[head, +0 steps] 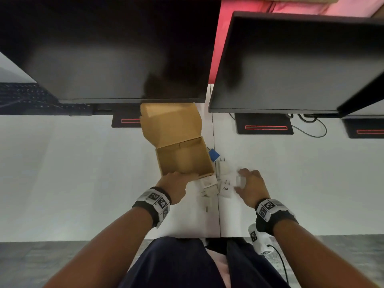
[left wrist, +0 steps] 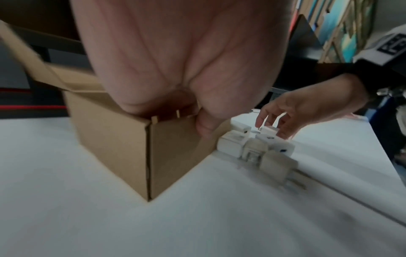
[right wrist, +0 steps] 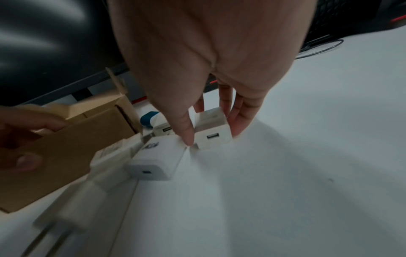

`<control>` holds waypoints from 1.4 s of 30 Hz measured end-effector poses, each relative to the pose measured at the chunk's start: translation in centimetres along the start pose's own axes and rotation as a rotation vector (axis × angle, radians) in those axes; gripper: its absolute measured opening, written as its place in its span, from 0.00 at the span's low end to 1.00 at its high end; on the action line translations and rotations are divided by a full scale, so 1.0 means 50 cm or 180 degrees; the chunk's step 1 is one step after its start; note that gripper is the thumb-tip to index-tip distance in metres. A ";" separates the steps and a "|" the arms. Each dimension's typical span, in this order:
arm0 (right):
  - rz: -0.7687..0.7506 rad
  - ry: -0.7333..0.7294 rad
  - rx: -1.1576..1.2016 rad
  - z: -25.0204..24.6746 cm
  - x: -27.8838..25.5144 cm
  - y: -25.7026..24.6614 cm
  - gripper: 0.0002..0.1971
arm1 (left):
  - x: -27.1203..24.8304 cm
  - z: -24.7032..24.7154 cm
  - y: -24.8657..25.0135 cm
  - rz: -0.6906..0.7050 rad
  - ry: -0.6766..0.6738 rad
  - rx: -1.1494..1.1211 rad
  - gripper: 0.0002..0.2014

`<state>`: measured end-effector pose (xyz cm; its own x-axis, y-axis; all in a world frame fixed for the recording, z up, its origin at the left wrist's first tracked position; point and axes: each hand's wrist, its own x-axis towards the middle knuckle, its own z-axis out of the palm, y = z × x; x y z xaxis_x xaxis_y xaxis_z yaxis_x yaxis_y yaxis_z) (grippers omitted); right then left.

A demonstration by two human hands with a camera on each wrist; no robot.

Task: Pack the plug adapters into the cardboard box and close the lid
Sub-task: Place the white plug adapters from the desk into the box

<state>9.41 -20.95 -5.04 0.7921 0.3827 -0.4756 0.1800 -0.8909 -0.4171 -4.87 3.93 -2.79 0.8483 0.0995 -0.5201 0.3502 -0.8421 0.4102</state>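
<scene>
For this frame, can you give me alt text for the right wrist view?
The right hand pinches a small white plug adapter between thumb and fingers on a white desk. More white adapters lie beside it, next to an open cardboard box that the left hand holds.

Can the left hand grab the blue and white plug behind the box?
Probably not easily. The left hand grips the near wall of the cardboard box, and the blue and white plug adapter lies beyond the box's far right side. The right hand is nearer.

Both forearms stretched forward; left hand (head: pixel 176 185) hooked over cardboard box (head: pixel 187 161) rim; white adapter (right wrist: pixel 212 132) pinched by right hand (head: pixel 251 187).
</scene>
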 end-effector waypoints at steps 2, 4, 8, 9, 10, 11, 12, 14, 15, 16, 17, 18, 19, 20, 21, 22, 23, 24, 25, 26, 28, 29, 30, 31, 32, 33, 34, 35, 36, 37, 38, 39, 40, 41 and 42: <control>0.0037 -0.0010 0.0043 0.002 0.000 -0.001 0.32 | 0.000 -0.005 -0.012 0.0109 0.0040 0.0194 0.36; 0.0038 -0.0003 0.0097 0.004 -0.002 -0.005 0.32 | 0.001 -0.011 -0.025 0.0241 0.0134 0.0336 0.34; 0.0016 0.0177 0.0223 0.004 -0.005 -0.008 0.29 | 0.006 -0.027 -0.041 0.0523 0.0454 0.0377 0.21; 0.0001 0.0266 0.0246 0.001 -0.005 -0.011 0.28 | 0.007 -0.034 -0.045 0.0592 0.0644 0.0338 0.19; -0.0021 0.0373 0.0270 -0.004 -0.006 -0.015 0.27 | 0.006 -0.042 -0.047 0.0615 0.0838 0.0344 0.19; -0.0041 0.0492 0.0312 -0.010 -0.007 -0.022 0.27 | 0.004 -0.051 -0.051 0.0593 0.1052 0.0333 0.19; -0.0068 0.0620 0.0375 -0.017 -0.008 -0.030 0.26 | 0.004 -0.060 -0.057 0.0472 0.1299 0.0251 0.18; -0.0161 0.0879 0.0549 -0.029 -0.009 -0.050 0.26 | 0.006 -0.073 -0.071 0.0059 0.1826 -0.0120 0.11; -0.0230 0.0994 0.0649 -0.035 -0.009 -0.062 0.26 | 0.008 -0.077 -0.080 -0.0176 0.2007 -0.0395 0.08; -0.0304 0.1087 0.0736 -0.041 -0.009 -0.074 0.26 | 0.009 -0.084 -0.087 -0.0424 0.2094 -0.0731 0.08; -0.0377 0.1148 0.0798 -0.046 -0.008 -0.088 0.25 | 0.013 -0.089 -0.095 -0.0690 0.2069 -0.1110 0.12; -0.0450 0.1178 0.0838 -0.050 -0.007 -0.103 0.25 | 0.017 -0.096 -0.101 -0.0967 0.1936 -0.1469 0.17; -0.0520 0.1191 0.0865 -0.053 -0.006 -0.118 0.25 | 0.021 -0.101 -0.107 -0.1200 0.1725 -0.1771 0.24; -0.0593 0.1200 0.0890 -0.055 -0.006 -0.133 0.25 | 0.026 -0.104 -0.113 -0.1344 0.1466 -0.1979 0.31; -0.0669 0.1208 0.0908 -0.055 -0.005 -0.149 0.24 | 0.032 -0.106 -0.118 -0.1385 0.1207 -0.2084 0.37; -0.0756 0.1197 0.0938 -0.054 -0.004 -0.164 0.23 | 0.037 -0.107 -0.120 -0.1361 0.0969 -0.2134 0.40; -0.0833 0.1150 0.0976 -0.050 -0.002 -0.178 0.23 | 0.042 -0.107 -0.121 -0.1318 0.0773 -0.2205 0.41; -0.0893 0.1065 0.1008 -0.045 0.000 -0.191 0.23 | 0.047 -0.107 -0.120 -0.1296 0.0634 -0.2327 0.41; -0.0923 0.0947 0.1004 -0.039 0.004 -0.204 0.23 | 0.051 -0.106 -0.118 -0.1303 0.0558 -0.2470 0.41; -0.0929 0.0811 0.0945 -0.032 0.007 -0.217 0.24 | 0.055 -0.105 -0.116 -0.1329 0.0524 -0.2584 0.40; -0.0946 0.0588 0.0697 -0.017 0.012 -0.243 0.27 | 0.061 -0.105 -0.113 -0.1380 0.0449 -0.2782 0.36; -0.0983 0.0502 0.0563 -0.008 0.015 -0.254 0.30 | 0.064 -0.106 -0.114 -0.1395 0.0381 -0.2902 0.34; -0.1029 0.0421 0.0454 0.001 0.018 -0.265 0.32 | 0.069 -0.106 -0.116 -0.1421 0.0300 -0.2998 0.32; -0.1084 0.0352 0.0378 0.009 0.021 -0.276 0.33 | 0.073 -0.107 -0.119 -0.1442 0.0228 -0.3099 0.30; -0.1149 0.0283 0.0343 0.017 0.026 -0.283 0.32 | 0.077 -0.106 -0.123 -0.1452 0.0183 -0.3200 0.28; -0.1204 0.0205 0.0341 0.023 0.031 -0.292 0.30 | 0.083 -0.104 -0.129 -0.1459 0.0162 -0.3314 0.26; -0.1217 0.0144 0.0343 0.029 0.035 -0.300 0.26 | 0.086 -0.103 -0.134 -0.1464 0.0148 -0.3438 0.24; -0.1185 0.0106 0.0334 0.032 0.039 -0.310 0.22 | 0.089 -0.102 -0.139 -0.1470 0.0108 -0.3548 0.22; -0.1132 0.0084 0.0336 0.034 0.045 -0.318 0.18 | 0.093 -0.100 -0.145 -0.1478 0.0051 -0.3638 0.21; -0.1074 0.0077 0.0327 0.036 0.051 -0.326 0.15 | 0.095 -0.098 -0.149 -0.1489 -0.0013 -0.3715 0.20; -0.1032 0.0098 0.0296 0.038 0.059 -0.332 0.13 | 0.096 -0.099 -0.152 -0.1494 -0.0077 -0.3784 0.20; -0.1003 0.0117 0.0264 0.039 0.064 -0.338 0.13 | 0.098 -0.101 -0.155 -0.1505 -0.0143 -0.3818 0.20; -0.0985 0.0132 0.0251 0.041 0.070 -0.345 0.14 | 0.100 -0.104 -0.158 -0.1517 -0.0212 -0.3828 0.21; -0.0976 0.0153 0.0246 0.046 0.077 -0.351 0.16 | 0.102 -0.108 -0.160 -0.1524 -0.0285 -0.3827 0.23; -0.0991 0.0190 0.0239 0.053 0.083 -0.357 0.17 | 0.106 -0.111 -0.163 -0.1537 -0.0351 -0.3823 0.25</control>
<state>7.96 -2.81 -1.64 0.7390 0.6168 -0.2710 0.3770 -0.7120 -0.5924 -1.03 14.27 -4.70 0.5206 0.1655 -0.8376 0.7927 0.2708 0.5462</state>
